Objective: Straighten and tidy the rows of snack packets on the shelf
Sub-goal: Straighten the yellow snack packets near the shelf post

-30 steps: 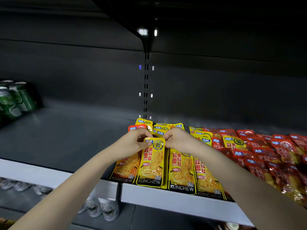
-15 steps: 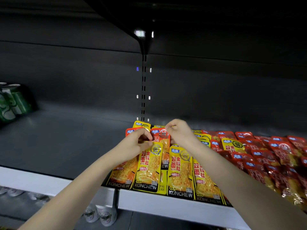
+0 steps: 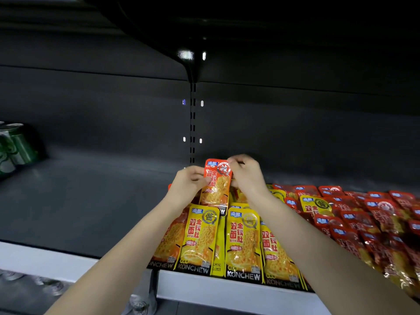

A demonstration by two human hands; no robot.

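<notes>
the dark shelf (image 3: pixel 95 201) carries red snack packets (image 3: pixel 368 223) massed on the right. a front row of yellow konchew packets (image 3: pixel 243 242) lies with long axes running front to back, tops toward the back wall. above that row an orange packet (image 3: pixel 217 183) stands nearly upright, long axis vertical, top edge up. the left hand (image 3: pixel 188 183) pinches its left edge and the right hand (image 3: pixel 247 176) pinches its top right corner.
</notes>
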